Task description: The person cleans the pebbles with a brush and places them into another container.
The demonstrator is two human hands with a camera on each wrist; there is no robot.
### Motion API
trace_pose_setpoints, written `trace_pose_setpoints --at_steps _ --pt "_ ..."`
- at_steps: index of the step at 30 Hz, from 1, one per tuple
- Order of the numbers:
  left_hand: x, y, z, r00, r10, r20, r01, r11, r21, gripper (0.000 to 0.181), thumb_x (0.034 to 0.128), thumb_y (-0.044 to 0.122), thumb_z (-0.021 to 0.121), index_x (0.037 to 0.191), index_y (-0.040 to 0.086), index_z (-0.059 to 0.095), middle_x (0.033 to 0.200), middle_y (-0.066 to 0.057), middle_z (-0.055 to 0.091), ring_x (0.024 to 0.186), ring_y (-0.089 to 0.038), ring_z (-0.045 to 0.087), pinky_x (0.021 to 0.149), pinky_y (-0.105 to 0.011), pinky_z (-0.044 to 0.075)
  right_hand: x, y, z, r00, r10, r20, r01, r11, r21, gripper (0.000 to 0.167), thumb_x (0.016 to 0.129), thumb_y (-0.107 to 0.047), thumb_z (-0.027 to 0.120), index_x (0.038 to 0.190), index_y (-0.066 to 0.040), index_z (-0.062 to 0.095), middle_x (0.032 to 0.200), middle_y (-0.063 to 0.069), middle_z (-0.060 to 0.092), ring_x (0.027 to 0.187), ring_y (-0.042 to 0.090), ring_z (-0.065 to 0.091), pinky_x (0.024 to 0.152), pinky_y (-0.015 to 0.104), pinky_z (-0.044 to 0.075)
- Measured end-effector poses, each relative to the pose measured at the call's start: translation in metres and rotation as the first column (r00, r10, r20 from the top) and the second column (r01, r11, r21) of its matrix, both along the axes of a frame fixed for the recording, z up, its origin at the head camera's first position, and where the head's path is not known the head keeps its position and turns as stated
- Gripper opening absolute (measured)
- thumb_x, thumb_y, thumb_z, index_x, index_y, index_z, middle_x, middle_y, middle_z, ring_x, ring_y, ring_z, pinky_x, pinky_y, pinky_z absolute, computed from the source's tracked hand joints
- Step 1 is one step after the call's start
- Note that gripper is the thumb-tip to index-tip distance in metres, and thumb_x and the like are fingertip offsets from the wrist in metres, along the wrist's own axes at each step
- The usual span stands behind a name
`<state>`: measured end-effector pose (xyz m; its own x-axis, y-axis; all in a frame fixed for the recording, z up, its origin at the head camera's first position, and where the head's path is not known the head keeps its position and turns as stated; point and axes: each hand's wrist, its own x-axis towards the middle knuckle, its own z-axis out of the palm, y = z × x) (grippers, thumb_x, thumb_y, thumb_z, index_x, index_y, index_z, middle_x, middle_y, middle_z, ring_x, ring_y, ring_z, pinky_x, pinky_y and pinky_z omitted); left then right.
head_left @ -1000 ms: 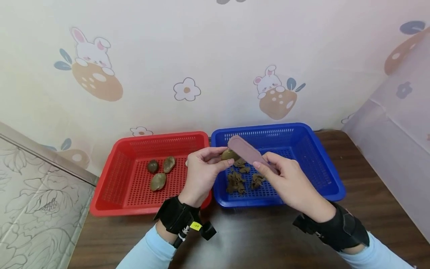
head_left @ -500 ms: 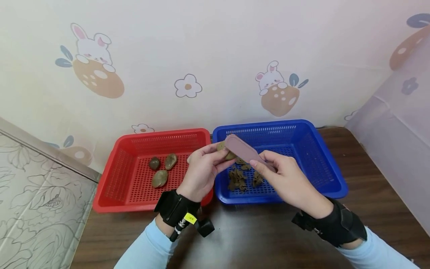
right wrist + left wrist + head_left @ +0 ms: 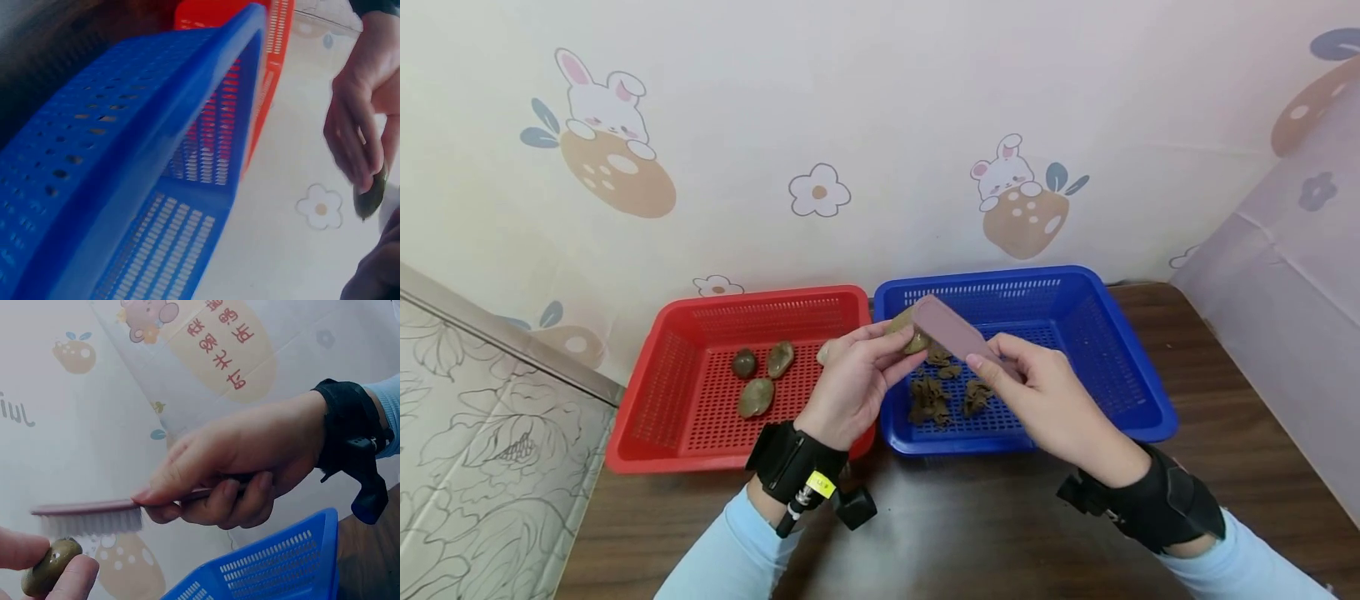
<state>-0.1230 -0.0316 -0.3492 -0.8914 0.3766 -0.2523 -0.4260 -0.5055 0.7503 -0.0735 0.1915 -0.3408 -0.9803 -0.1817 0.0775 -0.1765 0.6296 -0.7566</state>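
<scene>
My left hand point(image 3: 850, 379) pinches a smooth olive-brown stone point(image 3: 53, 569) between thumb and fingers above the blue basket's left side. In my right hand point(image 3: 1052, 400) is the handle of a pink brush point(image 3: 951, 327). Its white bristles point(image 3: 90, 524) face down, just above the stone in the left wrist view; whether they touch it is unclear. The right wrist view catches the stone's dark side and only part of my right hand. Several greenish-brown stones point(image 3: 756, 397) lie in the red basket point(image 3: 662, 462); a pale one point(image 3: 823, 352) is partly hidden behind my left hand.
The blue basket point(image 3: 1138, 429) stands right of the red one, both on a dark wooden table point(image 3: 955, 533). Crumpled brown scraps point(image 3: 929, 402) lie on its floor below my hands. A patterned wall point(image 3: 880, 100) rises close behind the baskets.
My left hand has turned, and its fingers have shifted on the stone. The brush has made small back-and-forth movements near it. The head view has tilted slightly, while the baskets stay put.
</scene>
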Motion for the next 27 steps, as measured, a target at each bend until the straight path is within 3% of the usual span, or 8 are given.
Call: trace_pose_setpoints --at_steps 5,11,14,19,22,27 --pt "-0.0012 -0.0017 0.0013 0.998 -0.034 0.045 0.031 0.997 0.073 0.040 0.0904 0.006 0.059 0.129 0.006 0.048 0.133 -0.016 0.048 0.117 -0.028 0.058 0.094 -0.036 0.051 -0.0020 0.0036 0.0015 0.996 -0.080 -0.026 0.081 0.996 0.039 0.033 0.095 -0.048 0.045 0.103 -0.019 0.059 0.062 0.002 0.045 0.047 0.014 0.040 0.038 0.026 0.030" --pt "-0.0010 -0.0047 0.0001 0.997 -0.075 0.008 0.074 0.991 0.112 0.035 0.0951 0.016 0.054 0.129 0.008 0.053 0.132 -0.013 0.055 0.121 -0.025 0.055 0.099 -0.038 0.047 0.0032 -0.0016 0.0043 0.999 0.042 0.000 -0.042 0.998 -0.038 0.023 0.096 -0.043 0.047 0.098 -0.023 0.059 0.062 0.001 0.046 0.045 0.013 0.039 0.038 0.026 0.032" --pt "-0.0007 -0.0040 -0.0003 0.998 -0.067 0.013 0.066 0.997 0.039 0.035 0.0946 0.021 0.055 0.127 0.009 0.055 0.125 -0.009 0.060 0.113 -0.020 0.060 0.099 -0.034 0.048 0.0030 -0.0025 0.0035 0.999 0.045 0.005 -0.045 0.999 -0.022 0.023 0.096 -0.044 0.046 0.097 -0.024 0.058 0.062 0.000 0.046 0.046 0.012 0.039 0.039 0.026 0.032" --pt "-0.0015 -0.0029 0.0001 0.998 -0.017 0.060 0.021 0.998 -0.067 0.037 0.0919 0.024 0.059 0.125 0.009 0.053 0.116 -0.006 0.058 0.098 -0.016 0.054 0.094 -0.029 0.044 0.0012 0.0028 0.0038 0.998 -0.051 -0.029 0.052 0.998 0.038 0.029 0.095 -0.046 0.045 0.101 -0.021 0.058 0.063 0.001 0.046 0.047 0.013 0.040 0.039 0.026 0.031" --pt "-0.0016 -0.0031 0.0012 0.998 -0.024 0.059 0.025 0.999 -0.020 0.038 0.0924 0.023 0.059 0.127 0.010 0.051 0.124 -0.008 0.054 0.107 -0.017 0.054 0.100 -0.029 0.044 0.0021 0.0032 0.0048 1.000 -0.013 -0.028 0.013 1.000 -0.002 0.026 0.096 -0.042 0.046 0.100 -0.020 0.058 0.063 0.002 0.046 0.047 0.014 0.040 0.039 0.026 0.032" --pt "0.0000 -0.0033 0.0032 0.994 -0.105 0.013 0.102 0.985 0.137 0.036 0.0975 0.021 0.049 0.132 0.009 0.050 0.137 -0.009 0.049 0.125 -0.018 0.050 0.104 -0.030 0.043 0.0018 -0.0041 0.0064 0.997 0.083 -0.005 -0.083 0.993 -0.084 0.018 0.097 -0.038 0.047 0.097 -0.023 0.057 0.063 0.001 0.045 0.048 0.014 0.039 0.041 0.027 0.033"
